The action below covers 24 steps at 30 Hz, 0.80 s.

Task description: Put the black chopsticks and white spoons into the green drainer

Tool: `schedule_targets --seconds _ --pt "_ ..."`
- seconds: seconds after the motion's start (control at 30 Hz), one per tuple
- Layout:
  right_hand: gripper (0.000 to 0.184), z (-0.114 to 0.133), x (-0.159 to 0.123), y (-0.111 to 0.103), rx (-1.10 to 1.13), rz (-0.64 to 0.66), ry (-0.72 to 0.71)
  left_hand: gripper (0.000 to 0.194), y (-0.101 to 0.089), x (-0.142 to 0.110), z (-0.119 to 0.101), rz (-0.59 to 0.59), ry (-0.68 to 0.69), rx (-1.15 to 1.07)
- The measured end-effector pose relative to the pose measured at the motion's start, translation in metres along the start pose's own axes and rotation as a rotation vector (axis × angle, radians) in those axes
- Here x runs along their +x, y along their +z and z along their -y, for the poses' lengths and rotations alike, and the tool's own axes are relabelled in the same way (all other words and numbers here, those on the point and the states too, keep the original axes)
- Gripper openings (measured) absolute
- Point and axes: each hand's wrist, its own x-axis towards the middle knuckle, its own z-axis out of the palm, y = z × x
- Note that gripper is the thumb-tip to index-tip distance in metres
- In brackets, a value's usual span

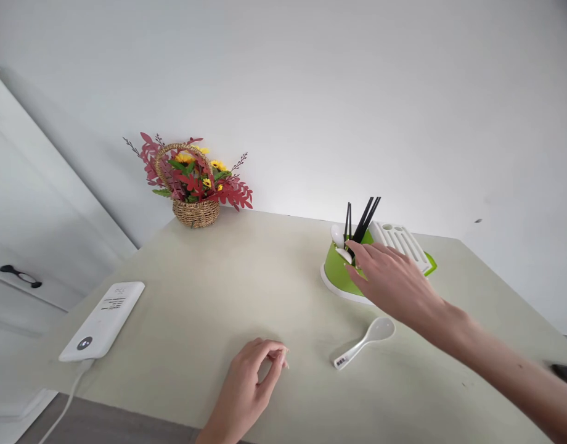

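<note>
One utensil caddy (334, 274), lime-green with curved smooth walls on a white base, stands on the one pale, matte table (195, 296). In it are two glossy white spoons, a rear spoon (338, 234) and a front spoon (342, 253), and at least four straight black chopsticks (360, 232), too overlapped to count surely. At the caddy's right is one white rack (401, 243) with long slots and round holes.

The right hand (346, 254) is at the caddy's front, thumb and fingers parted around the front spoon's end; whether they grip it I cannot tell. The left hand (278, 357), nearer the viewer and left of the caddy, has thumb and fingertips drawn together, nothing seen between them.

One loose spoon (367, 343), white with an oval bowl, lies just in front of the caddy. Well left of the caddy stand one coarse woven basket (195, 213) of yellow flowers (184, 158) and red leaves (235, 192), and, nearer, one flat white power bank (103, 320) with one thin cable (71, 394).
</note>
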Motion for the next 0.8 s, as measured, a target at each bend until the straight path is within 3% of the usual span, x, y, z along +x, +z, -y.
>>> schedule_targets --seconds 0.13,0.23,0.4,0.47,0.6,0.8 --pt "0.030 -0.013 -0.045 -0.011 0.230 -0.165 -0.074 0.028 0.001 0.002 -0.001 0.007 -0.068 0.002" --pt "0.025 -0.023 -0.085 -0.003 0.353 -0.183 0.066 0.030 0.001 0.004 -0.002 0.005 -0.087 0.000" --pt "0.027 -0.024 -0.148 0.058 0.655 -0.105 0.548 0.031 0.000 0.010 -0.005 -0.010 -0.058 0.010" --pt "0.032 -0.021 -0.164 0.085 0.819 -0.043 0.677 0.034 0.000 0.017 -0.009 0.009 -0.063 0.038" --pt "0.047 -0.018 -0.167 0.115 0.906 -0.003 0.813 0.037 0.009 0.040 -0.019 0.039 -0.014 0.145" --pt "0.053 -0.032 -0.135 0.115 0.949 0.214 0.768 0.025 0.042 0.086 -0.026 -0.048 -0.025 0.183"
